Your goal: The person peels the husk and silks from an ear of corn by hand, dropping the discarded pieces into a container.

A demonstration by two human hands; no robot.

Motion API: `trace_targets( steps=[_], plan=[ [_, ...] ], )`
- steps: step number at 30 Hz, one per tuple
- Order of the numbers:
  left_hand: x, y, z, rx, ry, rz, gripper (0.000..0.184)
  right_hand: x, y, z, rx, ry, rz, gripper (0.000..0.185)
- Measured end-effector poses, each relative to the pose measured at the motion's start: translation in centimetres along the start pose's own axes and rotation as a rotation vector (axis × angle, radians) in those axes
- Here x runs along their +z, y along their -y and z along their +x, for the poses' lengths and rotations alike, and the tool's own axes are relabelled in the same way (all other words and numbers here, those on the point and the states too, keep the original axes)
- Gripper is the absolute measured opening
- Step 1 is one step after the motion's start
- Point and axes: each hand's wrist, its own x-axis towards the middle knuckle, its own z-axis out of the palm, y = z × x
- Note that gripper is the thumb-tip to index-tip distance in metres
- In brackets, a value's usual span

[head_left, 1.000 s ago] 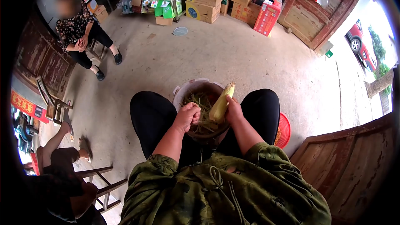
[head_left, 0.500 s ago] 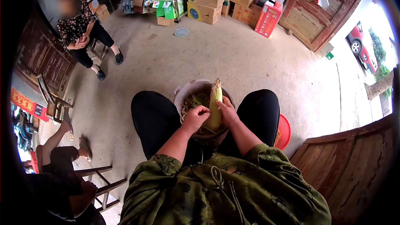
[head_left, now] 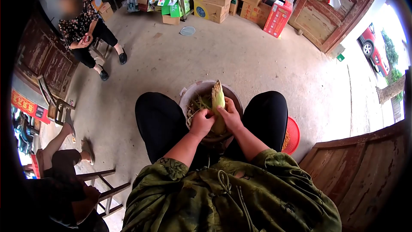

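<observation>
An ear of corn (head_left: 218,96), pale green in its husk with a browned tip, points away from me above a bucket (head_left: 185,97) between my knees. Along its right side my right hand (head_left: 231,114) grips it, thumb on top. My left hand (head_left: 202,123) is closed at the left side of the ear, its fingertips pinched against the husk; the exact bit between them is hidden. Loose husk strips (head_left: 195,105) lie inside the bucket.
By my right knee sits a red basket (head_left: 293,134) with orange-yellow bits inside. One person (head_left: 88,34) sits at the far left, another (head_left: 64,176) near left beside a wooden stool (head_left: 107,193). Cardboard boxes (head_left: 211,10) are stacked at the back; a wooden panel (head_left: 347,163) stands right.
The corn's tip has swung slightly left. My left hand has closed in against the ear, and my right hand has shifted a little left along with it.
</observation>
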Motion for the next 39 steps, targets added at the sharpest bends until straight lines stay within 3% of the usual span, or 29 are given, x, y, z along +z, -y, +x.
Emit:
trace_targets(
  steps=[16, 26, 32, 35, 37, 39],
  plan=[
    [-0.4, 0.5, 0.1, -0.287, 0.102, -0.41, 0.012, 0.0, -0.7, 0.2, -0.049, 0.069, -0.087, 0.048],
    [-0.1, 1.6, 0.4, -0.251, 0.089, -0.496, 0.007, -0.6, -1.6, 0.7, 0.009, 0.031, -0.036, 0.048],
    [-0.4, 1.0, 0.3, -0.216, 0.09, -0.459, 0.007, -1.1, -1.3, 0.8, 0.0, 0.054, -0.177, 0.046],
    [-0.6, 1.0, 0.3, -0.206, 0.115, -0.522, 0.008, -1.3, -1.6, 0.9, 0.063, 0.024, -0.163, 0.044],
    [-1.4, 0.0, 0.2, -0.361, 0.191, -0.59, 0.006, -1.8, -2.1, 1.1, 0.167, -0.166, -0.113, 0.041],
    [-1.7, 0.0, 0.4, -0.385, 0.187, -0.621, 0.007, -2.9, -1.5, 1.7, 0.27, -0.305, 0.088, 0.031]
  ],
)
